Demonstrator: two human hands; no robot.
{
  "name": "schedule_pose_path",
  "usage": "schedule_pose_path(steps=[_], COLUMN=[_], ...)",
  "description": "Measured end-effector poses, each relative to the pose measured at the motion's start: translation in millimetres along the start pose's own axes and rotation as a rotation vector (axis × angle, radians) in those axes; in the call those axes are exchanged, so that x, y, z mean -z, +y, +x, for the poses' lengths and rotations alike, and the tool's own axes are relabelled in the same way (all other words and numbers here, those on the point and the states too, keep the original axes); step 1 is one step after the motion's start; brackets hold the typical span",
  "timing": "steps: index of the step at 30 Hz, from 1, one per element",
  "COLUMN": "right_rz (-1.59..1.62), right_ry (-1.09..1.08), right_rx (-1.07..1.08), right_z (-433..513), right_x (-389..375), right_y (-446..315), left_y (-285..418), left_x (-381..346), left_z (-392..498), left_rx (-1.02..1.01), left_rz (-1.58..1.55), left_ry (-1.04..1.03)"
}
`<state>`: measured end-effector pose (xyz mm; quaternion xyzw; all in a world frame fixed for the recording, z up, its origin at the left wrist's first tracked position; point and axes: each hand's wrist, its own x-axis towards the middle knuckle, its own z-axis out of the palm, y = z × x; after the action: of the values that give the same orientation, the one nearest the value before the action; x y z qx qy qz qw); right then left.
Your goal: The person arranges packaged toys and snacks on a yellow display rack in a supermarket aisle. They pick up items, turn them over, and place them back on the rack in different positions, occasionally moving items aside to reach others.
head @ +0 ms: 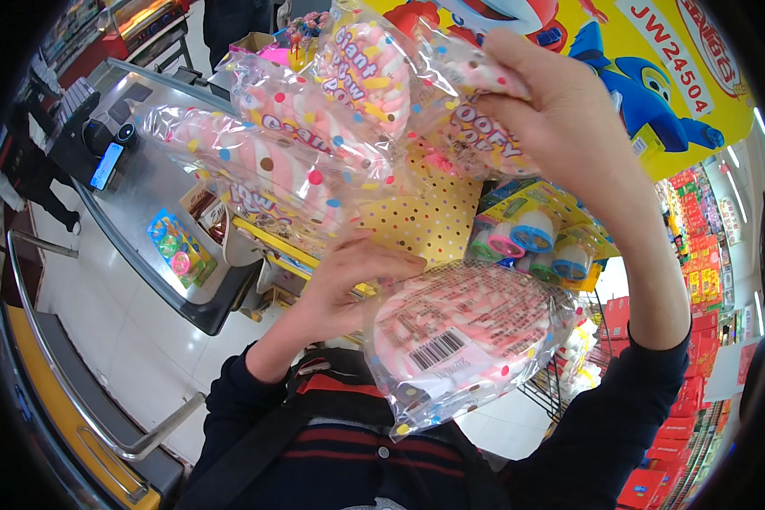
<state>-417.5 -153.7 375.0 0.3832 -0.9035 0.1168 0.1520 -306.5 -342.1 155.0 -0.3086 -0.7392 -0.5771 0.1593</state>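
Observation:
My right hand (554,108) pinches the clear wrapper of a bagged marshmallow pop (484,137) at the upper right. My left hand (350,280) is at the front edge of a yellow dotted display box (414,217), its fingertips beside a pink-and-white twisted marshmallow pop in a clear bag (459,325); whether it grips the bag or the box edge is unclear. More bagged marshmallow pops stand in the box, one upright (363,76) and one leaning left (261,166). Blister-packed toys with blue and pink lids (532,233) hang to the right of the box.
A checkout counter (140,236) with a small lit screen (106,167) and a toy pack (180,250) lies to the left. A bent metal rail (57,357) stands lower left. A yellow cartoon board (727,140) rises behind; a wire rack (545,392) is at right. A person (32,172) stands far left.

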Motion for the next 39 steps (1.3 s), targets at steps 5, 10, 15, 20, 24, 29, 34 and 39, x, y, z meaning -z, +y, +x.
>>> schedule_pose_path(steps=[5, 10, 15, 20, 24, 29, 34, 39], right_rz=[-0.110, -0.002, -0.188, -0.373, -0.645, -0.117, 0.051, 0.100], right_ry=[0.054, -0.016, 0.076, 0.069, 0.186, 0.306, 0.252, 0.169], right_rx=[0.122, 0.073, 0.027, 0.054, 0.417, 0.154, 0.159, 0.169], right_z=[3.9, 3.1, 16.8, 15.7, 22.8, 57.6, 69.8, 82.3], right_x=[-30.6, -25.3, 23.3, 66.0, 34.9, -8.2, -21.6, -24.0], right_y=[3.6, 17.8, -12.5, -28.1, 2.8, -13.1, -4.5, -2.1], left_y=[-0.4, 2.2, 3.8, 3.1, 9.2, 12.2, 6.6, -0.1], left_x=[-0.2, 2.0, 4.9, 0.4, -6.7, -8.1, -8.6, -5.7], left_z=[-0.7, -0.3, -0.2, 0.2, -1.6, 2.4, -2.9, -6.6], left_rx=[0.007, 0.046, 0.060, 0.042, 0.019, 0.002, 0.056, 0.024], left_rz=[0.009, 0.004, -0.022, -0.005, 0.079, 0.059, 0.047, 0.068], left_ry=[0.003, -0.016, -0.040, 0.005, 0.058, 0.036, 0.082, 0.076])
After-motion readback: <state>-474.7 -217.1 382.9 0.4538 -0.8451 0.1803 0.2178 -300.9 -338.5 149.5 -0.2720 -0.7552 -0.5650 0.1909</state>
